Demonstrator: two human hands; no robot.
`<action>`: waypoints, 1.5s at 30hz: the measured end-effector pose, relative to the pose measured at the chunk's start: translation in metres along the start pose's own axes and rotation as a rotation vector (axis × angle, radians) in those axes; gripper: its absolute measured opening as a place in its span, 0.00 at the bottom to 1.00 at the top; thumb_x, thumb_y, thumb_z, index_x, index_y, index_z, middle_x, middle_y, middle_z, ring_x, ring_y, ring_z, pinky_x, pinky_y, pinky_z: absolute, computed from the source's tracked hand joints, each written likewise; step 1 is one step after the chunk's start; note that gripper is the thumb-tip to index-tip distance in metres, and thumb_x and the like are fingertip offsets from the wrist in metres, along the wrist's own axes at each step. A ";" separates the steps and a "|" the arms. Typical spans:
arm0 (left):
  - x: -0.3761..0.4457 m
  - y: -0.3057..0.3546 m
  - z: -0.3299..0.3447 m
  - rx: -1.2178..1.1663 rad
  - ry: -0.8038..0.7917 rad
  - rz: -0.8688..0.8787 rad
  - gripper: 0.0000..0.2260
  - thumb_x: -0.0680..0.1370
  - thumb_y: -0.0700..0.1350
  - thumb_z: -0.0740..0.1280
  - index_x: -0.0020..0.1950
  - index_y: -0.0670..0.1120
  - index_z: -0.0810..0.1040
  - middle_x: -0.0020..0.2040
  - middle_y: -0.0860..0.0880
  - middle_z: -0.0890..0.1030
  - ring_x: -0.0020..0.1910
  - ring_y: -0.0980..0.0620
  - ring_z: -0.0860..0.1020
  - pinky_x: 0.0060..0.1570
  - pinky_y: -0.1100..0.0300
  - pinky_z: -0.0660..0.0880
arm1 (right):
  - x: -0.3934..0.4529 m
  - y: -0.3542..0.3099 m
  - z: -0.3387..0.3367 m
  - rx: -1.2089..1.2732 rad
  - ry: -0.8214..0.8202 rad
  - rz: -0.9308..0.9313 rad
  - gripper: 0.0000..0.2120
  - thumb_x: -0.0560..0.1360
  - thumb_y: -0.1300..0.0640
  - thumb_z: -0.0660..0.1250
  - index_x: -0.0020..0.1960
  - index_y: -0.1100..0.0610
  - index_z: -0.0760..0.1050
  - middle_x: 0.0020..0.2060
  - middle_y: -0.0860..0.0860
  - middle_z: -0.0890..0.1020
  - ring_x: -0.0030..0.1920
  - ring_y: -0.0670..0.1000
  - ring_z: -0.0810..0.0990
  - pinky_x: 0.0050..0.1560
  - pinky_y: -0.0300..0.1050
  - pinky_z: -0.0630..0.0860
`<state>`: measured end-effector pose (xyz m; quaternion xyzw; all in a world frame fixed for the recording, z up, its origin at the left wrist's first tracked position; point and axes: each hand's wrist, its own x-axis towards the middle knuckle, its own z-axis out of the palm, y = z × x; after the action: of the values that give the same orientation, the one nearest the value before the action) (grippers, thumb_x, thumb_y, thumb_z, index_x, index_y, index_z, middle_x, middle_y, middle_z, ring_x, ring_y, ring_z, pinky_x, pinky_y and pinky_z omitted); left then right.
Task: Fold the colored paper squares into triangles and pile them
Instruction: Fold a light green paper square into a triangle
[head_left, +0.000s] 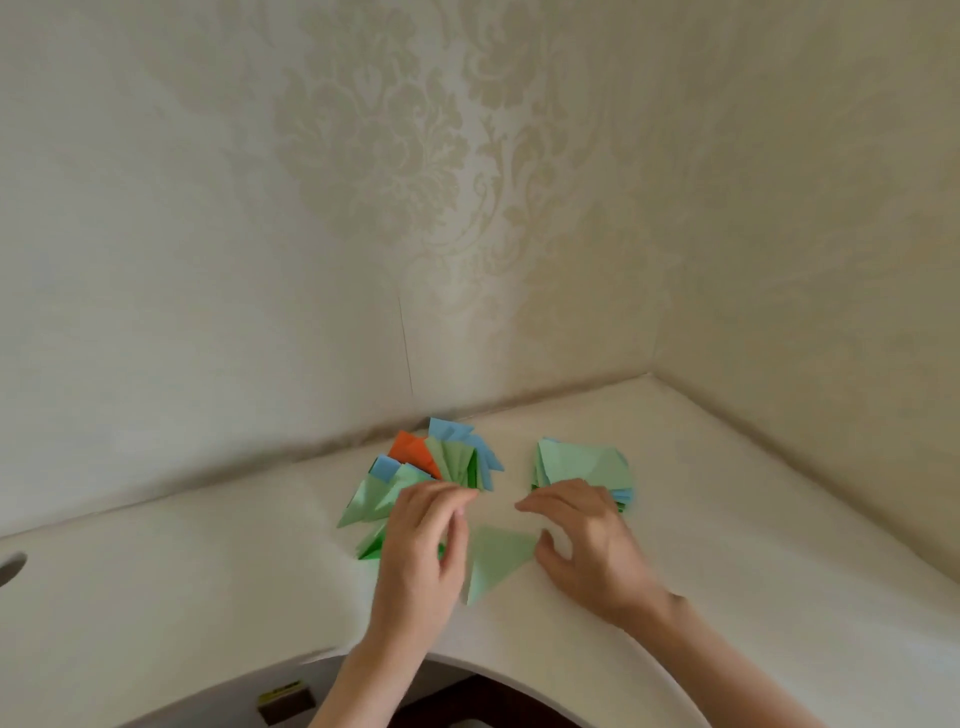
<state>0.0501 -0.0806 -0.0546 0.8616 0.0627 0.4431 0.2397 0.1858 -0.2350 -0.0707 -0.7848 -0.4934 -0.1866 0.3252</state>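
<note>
Folded triangles (436, 467) fanned out at far left on the table (727, 519); the left hand (423, 545) rested there, fingers relaxed. A light-green triangle (496, 564) lay between both hands: thin, limp, best pinched by an edge. The right hand (587, 540) hovered, fingers loosely curled, before the squares (582, 467).

I see a pale green folded triangle (496, 564) lying flat between my two hands, its point toward me, just right of my left fingers (451, 512) and left of my right thumb (545, 543). Beyond my left fingertips fans a loose pile of triangles (441, 462) in green, orange and blue. Under and past my right fingers (550, 501) sits a stack of green squares (584, 465).
</note>
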 end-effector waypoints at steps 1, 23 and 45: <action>0.004 0.000 -0.007 -0.033 0.042 -0.018 0.10 0.77 0.38 0.61 0.53 0.43 0.80 0.50 0.53 0.78 0.53 0.55 0.75 0.54 0.65 0.70 | -0.002 -0.005 0.001 0.021 -0.072 -0.018 0.20 0.67 0.54 0.68 0.58 0.51 0.79 0.54 0.45 0.80 0.56 0.49 0.77 0.53 0.47 0.73; -0.012 -0.063 -0.035 0.103 -0.151 -0.380 0.08 0.71 0.42 0.75 0.48 0.49 0.81 0.40 0.61 0.77 0.40 0.58 0.77 0.41 0.62 0.75 | 0.007 -0.037 0.014 0.234 -0.246 0.365 0.06 0.72 0.48 0.72 0.43 0.48 0.76 0.42 0.42 0.77 0.45 0.43 0.74 0.49 0.40 0.72; -0.018 -0.072 -0.067 0.037 -0.115 -0.436 0.16 0.74 0.30 0.66 0.45 0.52 0.82 0.43 0.62 0.81 0.45 0.63 0.78 0.44 0.74 0.73 | 0.035 -0.084 0.063 0.186 -0.111 0.360 0.14 0.69 0.43 0.73 0.48 0.50 0.80 0.46 0.43 0.78 0.44 0.45 0.75 0.49 0.46 0.73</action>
<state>-0.0064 0.0009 -0.0692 0.8557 0.2416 0.3298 0.3172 0.1245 -0.1433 -0.0668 -0.8361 -0.3776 -0.0356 0.3964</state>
